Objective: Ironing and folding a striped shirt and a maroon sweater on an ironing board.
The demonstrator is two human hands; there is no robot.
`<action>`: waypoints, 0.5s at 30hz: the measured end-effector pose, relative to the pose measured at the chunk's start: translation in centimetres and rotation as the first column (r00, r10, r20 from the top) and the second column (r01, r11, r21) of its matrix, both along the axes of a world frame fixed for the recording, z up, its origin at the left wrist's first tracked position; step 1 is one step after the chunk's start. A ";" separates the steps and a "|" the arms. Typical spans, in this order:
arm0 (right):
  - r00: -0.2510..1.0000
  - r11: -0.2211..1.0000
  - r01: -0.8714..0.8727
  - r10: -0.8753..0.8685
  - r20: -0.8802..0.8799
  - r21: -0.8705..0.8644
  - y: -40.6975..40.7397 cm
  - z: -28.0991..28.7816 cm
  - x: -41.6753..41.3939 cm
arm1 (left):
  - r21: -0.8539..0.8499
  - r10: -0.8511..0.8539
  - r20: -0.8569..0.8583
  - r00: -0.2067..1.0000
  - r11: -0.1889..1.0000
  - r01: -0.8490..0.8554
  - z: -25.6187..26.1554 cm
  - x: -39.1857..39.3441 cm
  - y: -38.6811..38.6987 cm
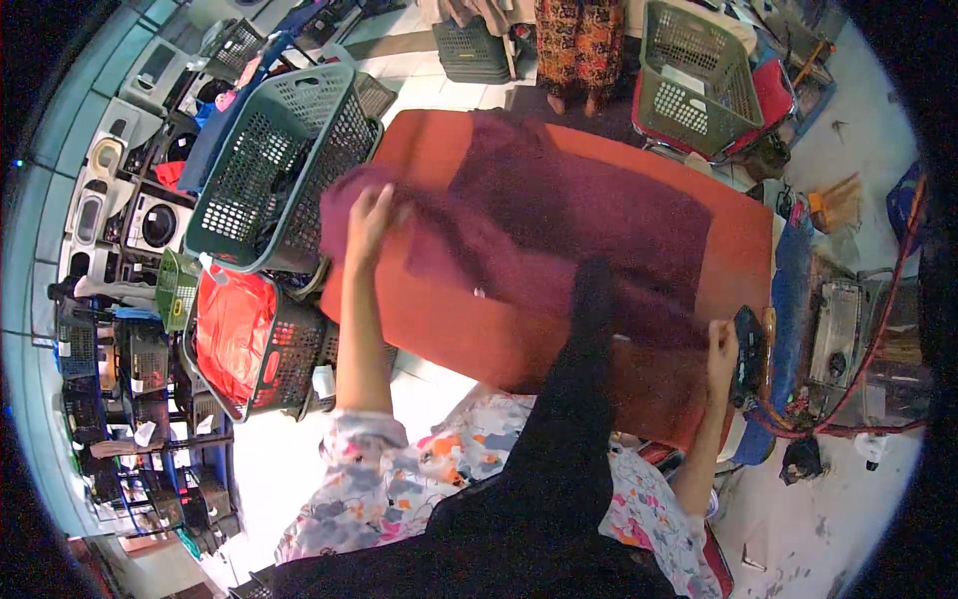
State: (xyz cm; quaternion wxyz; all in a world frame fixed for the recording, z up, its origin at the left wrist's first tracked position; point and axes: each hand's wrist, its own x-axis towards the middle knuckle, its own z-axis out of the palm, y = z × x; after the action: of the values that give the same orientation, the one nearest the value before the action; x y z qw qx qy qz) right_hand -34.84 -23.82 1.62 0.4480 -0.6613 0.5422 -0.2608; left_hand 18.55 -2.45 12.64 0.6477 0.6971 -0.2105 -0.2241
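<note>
A maroon garment (629, 202) lies spread over an orange cloth-covered table (449, 329), partly blurred. On the left, my left hand (372, 217) grips a bunched part of it, lifted near the table's edge. At the right end, the fingers of my right hand (722, 348) are closed on the garment's near edge. Just right of that hand sits a dark object (747, 352), possibly an iron. A black cloth hanging from my head covers part of the near side of the table and garment.
A tall green plastic basket (254, 165) stands left, above a dark basket holding a red plastic bag (236, 329). Shelves of small baskets (146, 359) line the far left. Beyond the table stand a person (580, 52) and another basket (703, 75). An orange cord (868, 374) loops right.
</note>
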 end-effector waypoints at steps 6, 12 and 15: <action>0.966 0.966 0.259 -0.258 -0.029 0.024 -4.0 -7.6 0.7 | 0.565 -0.374 0.630 0.680 0.822 -0.071 -6.6 4.2 -4.0; 0.958 0.957 0.288 -0.287 -0.018 0.045 -1.9 -7.1 1.1 | 0.853 -0.443 0.268 0.856 0.522 0.003 -12.1 4.6 -2.5; 0.960 0.960 0.279 -0.278 0.038 -0.023 -2.1 -6.9 0.9 | 0.910 -0.480 0.187 0.857 0.414 0.033 -10.3 3.3 -3.3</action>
State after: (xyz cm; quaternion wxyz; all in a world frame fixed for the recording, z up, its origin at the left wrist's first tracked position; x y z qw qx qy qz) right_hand -33.92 -25.97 -5.28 0.4066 -0.5803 0.6182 -0.3402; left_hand 21.80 -5.78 2.35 0.0847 0.9170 -0.3047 -0.2429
